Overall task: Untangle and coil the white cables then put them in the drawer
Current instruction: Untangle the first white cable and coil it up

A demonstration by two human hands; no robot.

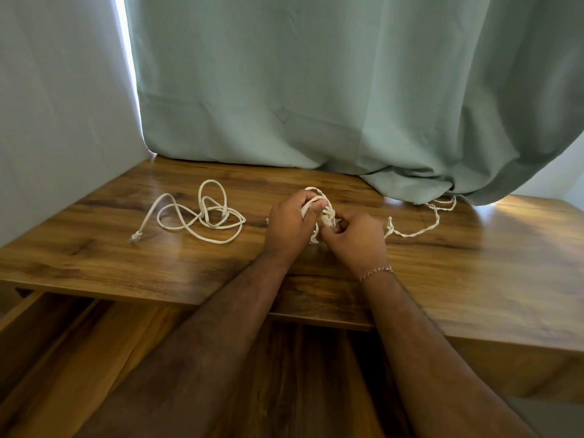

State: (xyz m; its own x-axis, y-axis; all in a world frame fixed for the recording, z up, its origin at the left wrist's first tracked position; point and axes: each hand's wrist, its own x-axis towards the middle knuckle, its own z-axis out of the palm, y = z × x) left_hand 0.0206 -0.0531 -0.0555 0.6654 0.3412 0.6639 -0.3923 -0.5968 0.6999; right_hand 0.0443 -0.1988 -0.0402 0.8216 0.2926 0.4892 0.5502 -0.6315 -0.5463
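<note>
- Head view: left hand (289, 224) curled round a bundle of white loops, the coil (319, 205), thumb laid over the top strands; fingers closed on it, not clenched.
- Right hand (354, 240) just right of the left, touching the coil's near side; fingertips pinched on a strand at the bundle's lower edge. Thread bracelet (376, 273) on that wrist.
- Both hands sit over the middle of the table (110, 257).
- Free tail (417, 229) of the held cable runs right from the hands across the table, looks twisted along its length, far end disappearing under the curtain (347, 90) hem.
- Judged step: winding the held cable into a coil. To do it well: keep loops even in the left hand, let the right hand feed the tail in while rolling out the twist, pull the tail clear of the curtain gently so it does not snag.
- Second cable (202, 216) lies loose at left, well apart from the hands; several overlapping loops, a connector (135, 238) at its near-left end. Not yet coiled.
- Drawer (79, 343) open below the table's near edge; no cable visible in the part that shows, arms cover much of it.
- Count: two white cables, two hands, one drawer, one bracelet, one curtain.
</note>
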